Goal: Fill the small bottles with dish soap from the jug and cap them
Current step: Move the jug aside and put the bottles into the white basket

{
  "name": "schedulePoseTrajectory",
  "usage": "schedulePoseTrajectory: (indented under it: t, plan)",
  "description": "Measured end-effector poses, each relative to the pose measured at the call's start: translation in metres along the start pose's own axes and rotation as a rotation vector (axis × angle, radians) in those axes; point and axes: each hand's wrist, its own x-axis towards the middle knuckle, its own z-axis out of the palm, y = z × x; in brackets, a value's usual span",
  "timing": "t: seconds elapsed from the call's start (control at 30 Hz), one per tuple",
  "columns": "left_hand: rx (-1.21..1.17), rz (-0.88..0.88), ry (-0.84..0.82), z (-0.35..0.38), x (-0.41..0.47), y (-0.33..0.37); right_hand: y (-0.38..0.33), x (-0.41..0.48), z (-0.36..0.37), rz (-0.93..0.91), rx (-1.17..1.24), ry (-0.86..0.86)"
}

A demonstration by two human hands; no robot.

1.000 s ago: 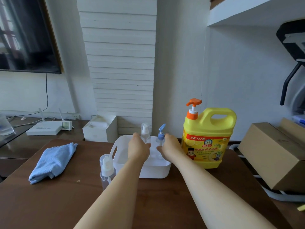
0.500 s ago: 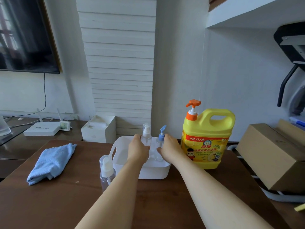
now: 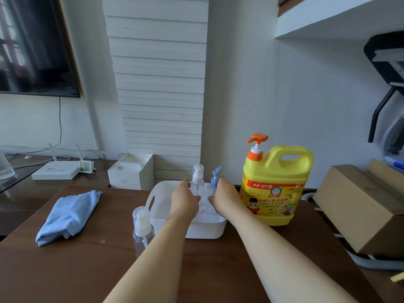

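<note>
Two small clear bottles stand upright side by side in the far part of a white tub at the centre of the frame: a white-pump bottle and, just right of it, a blue-pump bottle. The left hand curls closely around the lower body of the white-pump bottle and the right hand around the blue-pump one. The thumbs nearly meet in front; most of the fingers are hidden behind the backs of the hands. Both pumps are on, and no soap level can be made out.

The step in hand looks like lifting the pair out for filling. It is best done by raising them straight up past the rim and holding them low and firm, since light, empty plastic tips easily. They should go down on bare wood near the jug, the yellow one with the orange pump just right of the tub, so the spout reaches each open neck.

A third bottle, capped, waits on the brown table against the tub's lower-left corner. A blue cloth at left is handy for drips. A cardboard box sits at right.
</note>
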Motion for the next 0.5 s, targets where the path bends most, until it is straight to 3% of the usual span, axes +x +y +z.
schedulePoseTrajectory:
  t: [0.2, 0.5]
  plan:
    - [0.033, -0.01, -0.003, -0.008, -0.01, 0.007, 0.0, -0.007, -0.007, 0.008, 0.028, 0.011]
    - [-0.005, 0.126, 0.047, -0.036, -0.046, 0.03, -0.01, -0.034, -0.039, -0.03, 0.114, 0.034]
